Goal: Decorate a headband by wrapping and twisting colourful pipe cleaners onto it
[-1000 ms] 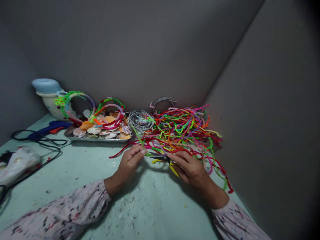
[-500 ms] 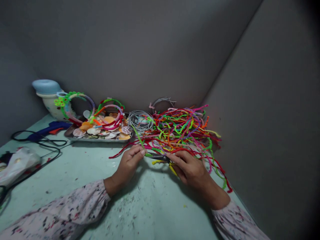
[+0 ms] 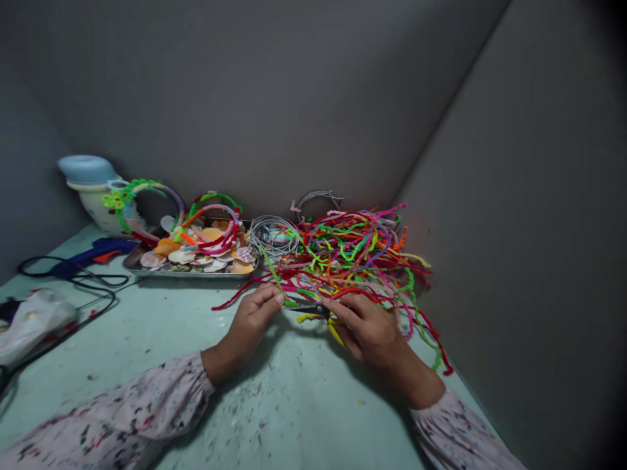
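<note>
Between its thumb and fingers, my left hand (image 3: 255, 321) pinches a green pipe cleaner (image 3: 270, 266), one end of which slants up and away toward the wire coil. My right hand (image 3: 373, 329) is closed on scissors (image 3: 313, 309) with dark blades and yellow handles. The blades point left, a little apart, and their tips reach the green pipe cleaner by my left fingertips. Just behind both hands spreads a tangled pile of coloured pipe cleaners (image 3: 353, 245).
A metal tray (image 3: 196, 275) of seashells stands at the back left, with decorated hoops (image 3: 215, 245) on it. Beside it lies a grey wire coil (image 3: 274, 235). Further left are a blue glue gun (image 3: 93, 253), a black cord (image 3: 98, 281), a plastic bag (image 3: 39, 320) and a blue-lidded container (image 3: 95, 189).
The scissor blades have parted slightly near the green pipe cleaner. Both hands keep almost the same place, and the whole view has shifted very slightly.
</note>
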Available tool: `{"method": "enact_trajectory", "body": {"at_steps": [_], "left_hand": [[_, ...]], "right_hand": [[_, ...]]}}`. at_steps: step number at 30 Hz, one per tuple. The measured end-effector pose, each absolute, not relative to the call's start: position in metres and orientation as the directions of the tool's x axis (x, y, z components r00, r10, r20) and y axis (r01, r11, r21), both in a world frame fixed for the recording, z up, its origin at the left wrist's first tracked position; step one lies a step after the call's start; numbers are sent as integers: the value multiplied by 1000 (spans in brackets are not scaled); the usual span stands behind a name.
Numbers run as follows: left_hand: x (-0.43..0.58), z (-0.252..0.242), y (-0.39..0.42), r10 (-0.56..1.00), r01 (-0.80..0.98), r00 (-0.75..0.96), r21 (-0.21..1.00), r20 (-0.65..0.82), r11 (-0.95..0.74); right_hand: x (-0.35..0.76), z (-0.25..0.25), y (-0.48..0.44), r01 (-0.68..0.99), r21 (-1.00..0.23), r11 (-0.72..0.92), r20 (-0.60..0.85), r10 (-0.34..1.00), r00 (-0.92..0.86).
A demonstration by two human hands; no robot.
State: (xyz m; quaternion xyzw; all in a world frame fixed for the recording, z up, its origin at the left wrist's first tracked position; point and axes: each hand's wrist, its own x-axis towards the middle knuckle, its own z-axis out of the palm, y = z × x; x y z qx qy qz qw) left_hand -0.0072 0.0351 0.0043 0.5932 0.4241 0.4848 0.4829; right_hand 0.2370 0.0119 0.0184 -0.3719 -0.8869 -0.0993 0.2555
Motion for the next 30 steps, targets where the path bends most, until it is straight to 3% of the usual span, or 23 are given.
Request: {"method": "enact_trajectory", "body": {"at_steps": [30], "left_hand": [[-7,3,35,975,-38,168,989,144,-140]], "right_hand": [[238,7,13,627,-231,744,532,636,-559]]}}
